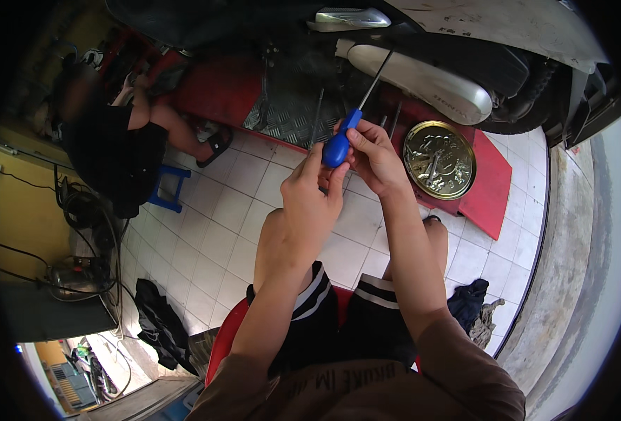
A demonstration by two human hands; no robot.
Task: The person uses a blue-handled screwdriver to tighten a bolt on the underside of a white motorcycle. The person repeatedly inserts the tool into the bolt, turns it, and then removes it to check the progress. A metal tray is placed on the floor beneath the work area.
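A round gold tin (439,159) holding small metal parts lies open on a red ramp (489,186), right of the hands. A screwdriver (343,133) with a blue handle is held at centre frame above the white tiled floor (219,224); its shaft points up toward the silver muffler (423,81). The left hand (310,200) has its fingers curled, fingertips pressed on the handle's lower end. The right hand (373,158) pinches the handle's upper part between thumb and closed fingers. Another person (114,140) sits at left on a blue stool (168,189).
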